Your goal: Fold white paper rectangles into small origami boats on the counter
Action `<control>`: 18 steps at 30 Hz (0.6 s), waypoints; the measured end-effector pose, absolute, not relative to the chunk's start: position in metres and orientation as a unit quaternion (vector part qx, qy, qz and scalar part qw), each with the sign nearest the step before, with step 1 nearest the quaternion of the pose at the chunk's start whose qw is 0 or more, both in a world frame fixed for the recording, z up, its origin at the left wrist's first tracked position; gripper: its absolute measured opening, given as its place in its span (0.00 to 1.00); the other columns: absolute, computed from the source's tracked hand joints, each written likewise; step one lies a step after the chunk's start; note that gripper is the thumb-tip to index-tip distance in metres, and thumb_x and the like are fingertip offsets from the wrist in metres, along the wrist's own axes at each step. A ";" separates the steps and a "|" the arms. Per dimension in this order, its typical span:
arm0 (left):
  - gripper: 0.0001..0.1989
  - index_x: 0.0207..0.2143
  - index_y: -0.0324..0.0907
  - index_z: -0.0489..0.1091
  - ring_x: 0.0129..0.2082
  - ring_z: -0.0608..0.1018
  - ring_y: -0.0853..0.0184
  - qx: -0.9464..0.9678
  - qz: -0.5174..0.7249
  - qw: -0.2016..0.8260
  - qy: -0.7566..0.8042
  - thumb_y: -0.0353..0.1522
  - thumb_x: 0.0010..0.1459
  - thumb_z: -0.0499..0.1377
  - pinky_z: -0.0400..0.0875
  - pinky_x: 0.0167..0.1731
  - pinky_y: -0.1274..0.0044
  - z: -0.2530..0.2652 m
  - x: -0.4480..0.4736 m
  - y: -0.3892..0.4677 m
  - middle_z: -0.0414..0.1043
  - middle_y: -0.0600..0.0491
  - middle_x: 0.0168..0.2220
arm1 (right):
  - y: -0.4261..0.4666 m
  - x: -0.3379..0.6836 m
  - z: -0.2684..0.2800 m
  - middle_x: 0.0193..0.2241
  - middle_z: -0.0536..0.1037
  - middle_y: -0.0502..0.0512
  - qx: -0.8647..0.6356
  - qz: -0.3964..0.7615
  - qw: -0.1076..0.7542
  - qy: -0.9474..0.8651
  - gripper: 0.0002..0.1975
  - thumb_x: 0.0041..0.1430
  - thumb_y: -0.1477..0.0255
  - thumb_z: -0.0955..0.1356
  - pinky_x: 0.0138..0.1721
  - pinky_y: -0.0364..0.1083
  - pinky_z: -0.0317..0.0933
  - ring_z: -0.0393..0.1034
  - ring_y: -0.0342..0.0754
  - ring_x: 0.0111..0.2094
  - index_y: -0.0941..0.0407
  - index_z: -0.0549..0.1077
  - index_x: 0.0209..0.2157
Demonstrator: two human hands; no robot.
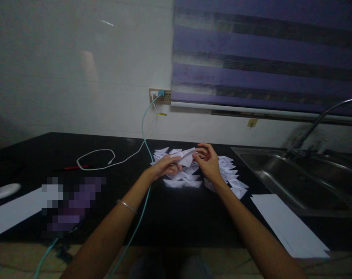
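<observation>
A folded white paper boat is held up between my two hands, above the black countertop. My left hand pinches its left end between thumb and fingers. At the other end, my right hand grips the tip with thumb and fingertips. Below and behind them several more folded paper boats lie in rows, partly hidden by my hands. A further group of paper boats rests to the right of my right hand.
White paper sheets lie at the right, beside a steel sink with a tap. On the left are a paper strip, a white round object, a red pen and a white cable. A teal cable crosses the counter.
</observation>
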State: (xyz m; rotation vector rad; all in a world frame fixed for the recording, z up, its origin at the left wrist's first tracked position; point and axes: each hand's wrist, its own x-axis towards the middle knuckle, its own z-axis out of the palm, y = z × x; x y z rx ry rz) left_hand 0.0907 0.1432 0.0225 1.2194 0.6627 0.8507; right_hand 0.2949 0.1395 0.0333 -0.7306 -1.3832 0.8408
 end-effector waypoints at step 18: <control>0.20 0.22 0.39 0.71 0.13 0.64 0.73 0.737 0.384 0.427 0.356 0.44 0.60 0.58 0.55 0.16 0.78 0.032 0.096 0.135 0.68 0.52 0.14 | 0.143 0.295 0.030 0.30 0.73 0.52 -0.400 0.408 0.531 -0.626 0.17 0.51 0.56 0.72 0.30 0.46 0.71 0.71 0.48 0.32 0.55 0.75 0.33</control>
